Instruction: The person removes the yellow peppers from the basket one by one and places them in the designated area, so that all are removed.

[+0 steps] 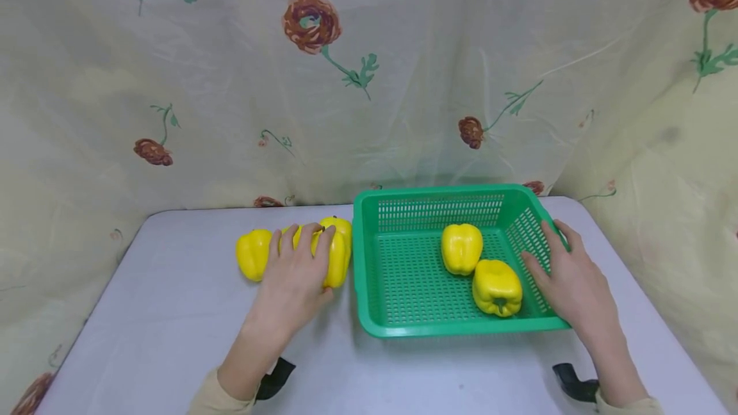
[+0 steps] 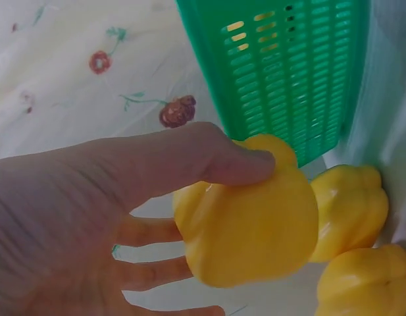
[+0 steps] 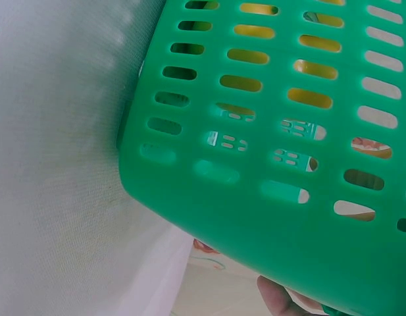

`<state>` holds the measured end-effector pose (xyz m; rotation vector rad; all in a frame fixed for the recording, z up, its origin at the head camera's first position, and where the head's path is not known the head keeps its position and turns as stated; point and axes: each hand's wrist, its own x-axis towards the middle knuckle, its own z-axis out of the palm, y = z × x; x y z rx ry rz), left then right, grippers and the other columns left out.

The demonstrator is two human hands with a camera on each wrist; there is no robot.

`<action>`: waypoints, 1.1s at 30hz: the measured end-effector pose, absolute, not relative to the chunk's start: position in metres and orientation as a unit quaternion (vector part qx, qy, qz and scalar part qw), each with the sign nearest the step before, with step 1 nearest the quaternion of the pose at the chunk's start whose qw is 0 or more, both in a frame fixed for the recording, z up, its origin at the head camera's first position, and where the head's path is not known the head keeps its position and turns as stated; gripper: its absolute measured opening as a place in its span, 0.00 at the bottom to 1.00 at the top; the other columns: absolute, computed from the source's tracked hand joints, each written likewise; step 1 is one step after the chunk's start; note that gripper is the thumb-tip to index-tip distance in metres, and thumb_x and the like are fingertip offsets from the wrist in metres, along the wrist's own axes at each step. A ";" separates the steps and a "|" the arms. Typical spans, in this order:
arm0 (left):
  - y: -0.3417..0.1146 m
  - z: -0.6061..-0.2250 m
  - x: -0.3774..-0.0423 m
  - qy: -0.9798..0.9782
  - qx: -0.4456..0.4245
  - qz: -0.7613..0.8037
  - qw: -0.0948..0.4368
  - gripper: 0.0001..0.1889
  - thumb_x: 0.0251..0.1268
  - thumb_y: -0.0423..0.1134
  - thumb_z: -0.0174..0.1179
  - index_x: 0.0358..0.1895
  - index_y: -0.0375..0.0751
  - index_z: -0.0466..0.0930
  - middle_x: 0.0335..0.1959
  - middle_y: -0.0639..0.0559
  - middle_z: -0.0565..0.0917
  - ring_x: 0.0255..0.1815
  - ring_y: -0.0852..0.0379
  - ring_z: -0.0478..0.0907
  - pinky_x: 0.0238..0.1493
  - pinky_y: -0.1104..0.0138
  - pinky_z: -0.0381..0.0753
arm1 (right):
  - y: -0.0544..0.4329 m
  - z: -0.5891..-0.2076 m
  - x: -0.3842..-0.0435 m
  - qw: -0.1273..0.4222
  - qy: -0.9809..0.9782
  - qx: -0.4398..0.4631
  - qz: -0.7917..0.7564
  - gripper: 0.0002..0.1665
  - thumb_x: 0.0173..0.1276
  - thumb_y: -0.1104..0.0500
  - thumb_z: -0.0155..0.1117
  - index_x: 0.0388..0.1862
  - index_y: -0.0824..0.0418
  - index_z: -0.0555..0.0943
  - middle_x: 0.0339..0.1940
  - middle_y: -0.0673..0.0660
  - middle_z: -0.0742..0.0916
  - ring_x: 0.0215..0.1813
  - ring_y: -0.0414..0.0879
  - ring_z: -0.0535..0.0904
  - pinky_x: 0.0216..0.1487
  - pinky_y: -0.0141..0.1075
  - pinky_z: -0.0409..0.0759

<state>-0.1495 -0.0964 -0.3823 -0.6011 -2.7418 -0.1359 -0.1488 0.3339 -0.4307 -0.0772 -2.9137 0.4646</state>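
Note:
My left hand point(image 1: 295, 284) grips a yellow bell pepper point(image 2: 252, 230) just left of the green basket, thumb on one side and fingers on the other. Beside that hand sits another yellow pepper point(image 1: 252, 255); more yellow shows between and behind the fingers, partly hidden. In the left wrist view, two peppers stand beyond the held one, a nearer pepper point(image 2: 351, 212) and a lower pepper point(image 2: 368, 284). My right hand point(image 1: 576, 284) holds the right rim of the green basket point(image 1: 455, 328), thumb over the inside. Two peppers, one upper point(image 1: 461, 248) and one lower point(image 1: 497, 287), lie in the basket.
A pale cloth covers the table point(image 1: 155, 312). Behind it hangs a flowered curtain point(image 1: 403, 114), close to the basket's back edge. Black straps point(image 1: 275, 378) show near both wrists.

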 end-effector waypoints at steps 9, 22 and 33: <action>-0.093 -0.396 -0.147 -0.970 -0.210 -0.017 0.117 0.44 0.50 0.43 0.85 0.72 0.38 0.75 0.63 0.37 0.81 0.66 0.29 0.78 0.74 0.33 0.75 | 0.334 -0.433 -0.149 0.101 -0.982 -0.024 0.157 0.46 0.83 0.46 0.60 0.85 0.72 0.58 0.81 0.83 0.63 0.50 0.82 0.82 0.38 0.69 0.85; -0.085 -0.414 -0.142 -0.972 -0.218 -0.023 0.086 0.43 0.54 0.48 0.84 0.72 0.39 0.76 0.63 0.37 0.81 0.67 0.27 0.77 0.74 0.32 0.74 | 0.334 -0.431 -0.149 0.091 -0.983 -0.028 0.158 0.46 0.84 0.45 0.59 0.86 0.71 0.57 0.82 0.83 0.62 0.49 0.81 0.83 0.38 0.69 0.85; -0.081 -0.425 -0.142 -0.961 -0.235 -0.023 0.143 0.41 0.50 0.45 0.86 0.68 0.38 0.78 0.58 0.38 0.83 0.62 0.32 0.80 0.71 0.34 0.79 | 0.334 -0.430 -0.149 0.089 -0.983 -0.033 0.157 0.46 0.84 0.45 0.59 0.86 0.71 0.57 0.81 0.82 0.62 0.49 0.81 0.82 0.35 0.66 0.86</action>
